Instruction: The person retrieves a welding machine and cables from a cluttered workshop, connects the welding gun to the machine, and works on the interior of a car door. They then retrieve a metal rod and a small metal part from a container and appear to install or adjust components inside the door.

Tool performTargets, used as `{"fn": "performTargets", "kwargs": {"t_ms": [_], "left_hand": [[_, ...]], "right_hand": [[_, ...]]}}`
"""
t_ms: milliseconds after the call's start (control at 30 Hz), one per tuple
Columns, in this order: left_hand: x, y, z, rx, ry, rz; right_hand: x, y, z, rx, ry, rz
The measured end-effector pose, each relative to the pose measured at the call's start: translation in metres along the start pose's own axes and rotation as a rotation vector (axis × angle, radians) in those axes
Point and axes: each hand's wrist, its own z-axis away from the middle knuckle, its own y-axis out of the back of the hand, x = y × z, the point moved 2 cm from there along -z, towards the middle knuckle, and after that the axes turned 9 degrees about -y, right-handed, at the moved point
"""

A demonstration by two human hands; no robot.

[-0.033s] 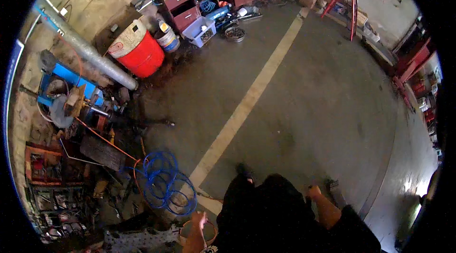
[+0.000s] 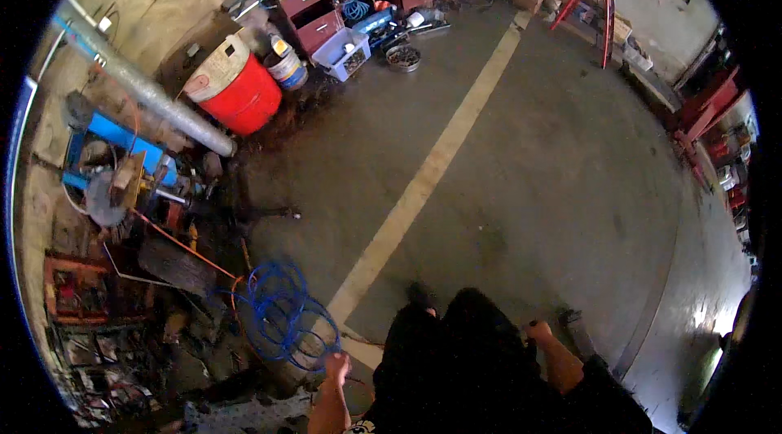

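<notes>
from where i stand, the blue air hose (image 2: pixel 287 304) lies in loose, overlapping loops near the left edge of the floor (image 2: pixel 562 190), by the near end of the pale yellow strip (image 2: pixel 432 169). the left hand (image 2: pixel 337 367) is at the coil's lower right edge, overlapping the last loop in view; whether it touches, i cannot tell. its fingers look loosely curled, but i cannot tell if they pinch anything. the right hand (image 2: pixel 536 331) hangs well apart, beyond the dark trousers (image 2: pixel 460 352), its fingers seemingly folded in; whether they grip something is hidden from me. near it on the floor is a dark, long object (image 2: pixel 578 332) that i cannot make out.

as i judge it, the hose would handle best with several loops gathered together, since one pulled alone could tighten the tangle. the orange hose (image 2: pixel 187 243) meets the coil at its left side, so it would pay to check for a snag there and free it gently. i would draw toward the bare floor on the right, away from the metal scrap (image 2: pixel 98 377) at the left edge, and keep the feet outside the loops.
</notes>
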Motion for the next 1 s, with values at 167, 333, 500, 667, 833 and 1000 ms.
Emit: {"fn": "performTargets", "kwargs": {"t_ms": [167, 333, 500, 667, 833, 1000], "left_hand": [[0.247, 0.053, -0.117, -0.053, -0.411, -0.318], [0.389, 0.061, -0.226, 0.109, -0.424, -0.040], [0.391, 0.058, -0.273, -0.109, -0.665, -0.846], [0.455, 0.020, -0.280, -0.095, -0.091, -0.167], [0.584, 0.011, -0.307, -0.036, -0.172, -0.202], [0.643, 0.015, -0.448, -0.128, -0.202, -0.278]], "right_hand": [[-0.060, -0.010, -0.027, -0.021, -0.274, -0.025], [-0.147, -0.038, -0.133, -0.010, -0.250, -0.436], [-0.354, 0.007, -0.215, -0.121, -0.085, -0.152], [-0.627, 0.151, -0.261, 0.015, 0.049, -0.290], [-0.796, 0.212, -0.324, 0.086, 0.162, -0.488], [-0.895, 0.204, -0.364, 0.051, 0.057, -0.566]]}}
